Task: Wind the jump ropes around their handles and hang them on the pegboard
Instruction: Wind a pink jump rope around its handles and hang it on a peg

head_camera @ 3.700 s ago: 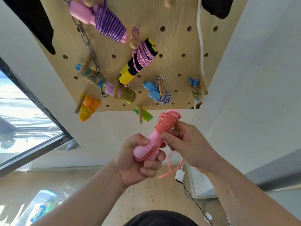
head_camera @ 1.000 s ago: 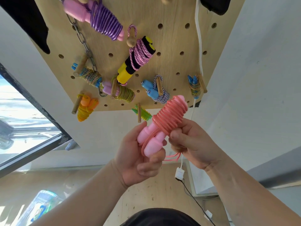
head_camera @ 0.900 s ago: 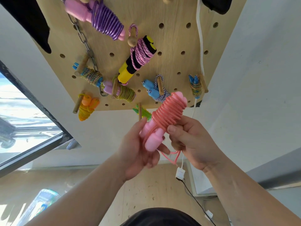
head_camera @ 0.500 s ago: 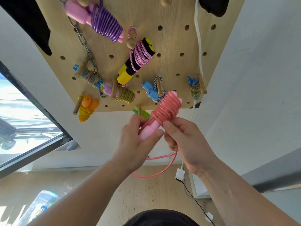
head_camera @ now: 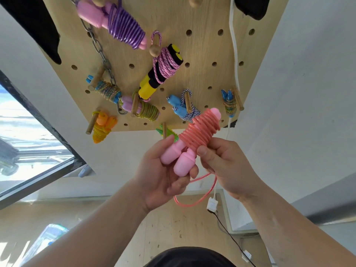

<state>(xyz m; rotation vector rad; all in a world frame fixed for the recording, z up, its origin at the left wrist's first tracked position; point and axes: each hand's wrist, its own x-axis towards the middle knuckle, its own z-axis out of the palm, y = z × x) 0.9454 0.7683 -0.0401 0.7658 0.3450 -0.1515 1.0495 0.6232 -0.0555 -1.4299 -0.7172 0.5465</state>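
Finishing the wind, left hand (head_camera: 163, 176) gripped handles (head_camera: 183, 162), right hand (head_camera: 227, 170) pinched coils (head_camera: 202, 130); loose loop (head_camera: 194, 201) below them likely needed tucking.

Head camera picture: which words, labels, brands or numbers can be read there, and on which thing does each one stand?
No text can be read in this picture.
Pink jump rope: no print shows on its handles or cord.
Pegboard: no label or number shows.
Packet on the floor, lower left: coloured print, too blurred to read.
White plug: no readable mark.
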